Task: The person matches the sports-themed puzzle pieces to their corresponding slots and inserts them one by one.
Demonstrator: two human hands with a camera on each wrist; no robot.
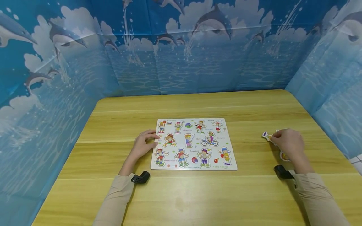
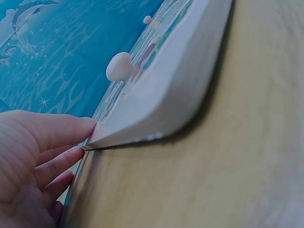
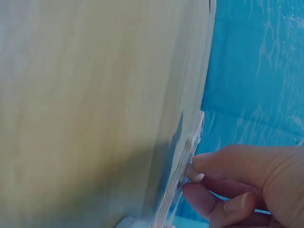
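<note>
A white puzzle board (image 1: pixel 194 144) with cartoon sports figures lies flat in the middle of the wooden table (image 1: pixel 198 103). My left hand (image 1: pixel 144 144) rests at the board's left edge, fingers straight and touching it (image 2: pixel 90 124). Small pegs (image 2: pixel 118 65) stick up from the board's pieces. Out to the right, my right hand (image 1: pixel 285 141) pinches the peg of a loose puzzle piece (image 1: pixel 266 135) lying on the table. In the right wrist view, thumb and fingertips (image 3: pixel 197 175) close on that flat piece (image 3: pixel 190 152). Another loose piece (image 1: pixel 283 156) lies partly hidden under the right hand.
Blue dolphin-printed cloth walls (image 1: pixel 181 47) enclose the table on the left, back and right. Black wrist camera mounts (image 1: pixel 140 178) sit on both forearms. Bare wood spreads in front of the board and behind it.
</note>
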